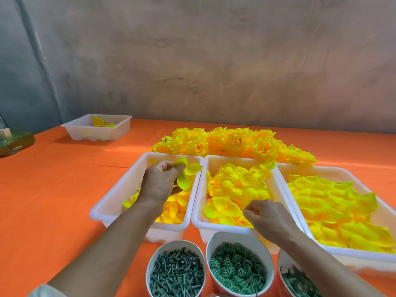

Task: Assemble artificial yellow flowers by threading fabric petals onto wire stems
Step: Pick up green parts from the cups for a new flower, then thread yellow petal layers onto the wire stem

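My left hand (161,181) hovers over the left white tray (111,199) and pinches a cluster of yellow fabric petals (188,170) between thumb and fingers. My right hand (269,217) is over the near edge of the middle tray (198,202), fingertips pinched together; whether it holds something small is hidden. The middle tray holds rounded yellow petal pieces (235,189). The right tray (364,257) is full of larger yellow petals (334,206). A heap of finished yellow flowers (233,144) lies behind the trays.
Three round cups stand at the near edge: grey-green stem pins (176,275), green lattice discs (237,269), dark green pieces (297,281). A further white tray (75,129) with a few petals sits far left on the orange tablecloth (53,189). A green object (15,142) lies at the left edge.
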### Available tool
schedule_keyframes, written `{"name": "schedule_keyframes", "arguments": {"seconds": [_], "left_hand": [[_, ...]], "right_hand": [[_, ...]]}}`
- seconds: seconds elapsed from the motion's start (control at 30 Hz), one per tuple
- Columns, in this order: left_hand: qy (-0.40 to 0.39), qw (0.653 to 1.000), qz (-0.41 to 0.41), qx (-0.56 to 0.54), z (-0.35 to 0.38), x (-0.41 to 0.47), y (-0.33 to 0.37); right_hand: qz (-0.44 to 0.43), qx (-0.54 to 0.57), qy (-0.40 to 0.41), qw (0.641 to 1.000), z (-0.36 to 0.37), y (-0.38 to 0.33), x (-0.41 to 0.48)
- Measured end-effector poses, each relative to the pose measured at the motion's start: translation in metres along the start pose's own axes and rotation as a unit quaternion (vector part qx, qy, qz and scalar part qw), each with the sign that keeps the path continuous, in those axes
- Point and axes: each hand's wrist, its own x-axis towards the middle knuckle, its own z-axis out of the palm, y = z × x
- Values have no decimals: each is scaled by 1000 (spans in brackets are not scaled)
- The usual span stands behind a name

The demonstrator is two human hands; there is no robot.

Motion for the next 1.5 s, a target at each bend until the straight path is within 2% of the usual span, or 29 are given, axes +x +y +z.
{"name": "schedule_keyframes", "arguments": {"seconds": [0.07,0.13,0.23,0.3,0.37,0.53,0.63,0.7,0.77,0.83,0.93,1.03,1.13,1.27,1.4,1.5], "left_hand": [[-38,999,-5,3,5,-24,2],[-65,998,-9,4,9,-45,5],[-87,996,-10,-4,16,-70,10],[-100,995,-9,-3,19,-83,12],[-120,993,-15,-5,22,-95,14],[-169,979,-86,-73,15,-117,24],[-150,976,-124,-94,7,-123,29],[-127,980,-138,-60,3,-127,30],[-132,979,-157,-25,-1,-131,32],[-163,969,-185,-32,-1,-138,35],[-206,953,-207,-81,3,-148,37],[-216,953,-185,-109,7,-155,31],[-213,957,-171,-101,9,-160,29],[-180,972,-114,-102,12,-160,33],[-188,976,-74,-78,16,-164,35],[-198,978,-47,-42,19,-168,37]], "right_hand": [[-12,46,13,999,-11,-8,-3],[-25,161,16,987,-25,-21,-9],[-14,404,-60,913,-44,-53,-34],[-15,450,-111,886,-48,-69,-52],[-18,459,-133,878,-48,-79,-67],[2,531,-116,839,-43,-78,-86],[-18,523,-54,851,-46,-72,-96],[-51,496,8,867,-46,-70,-103],[-111,432,93,890,-45,-66,-109],[-193,319,187,909,-43,-64,-116],[-288,190,261,902,-43,-59,-126],[-335,113,289,889,-42,-54,-134],[-328,110,286,894,-41,-50,-137],[-242,183,253,919,-42,-49,-138],[-136,388,110,905,-52,-55,-142],[-72,500,8,863,-61,-61,-142]]}}
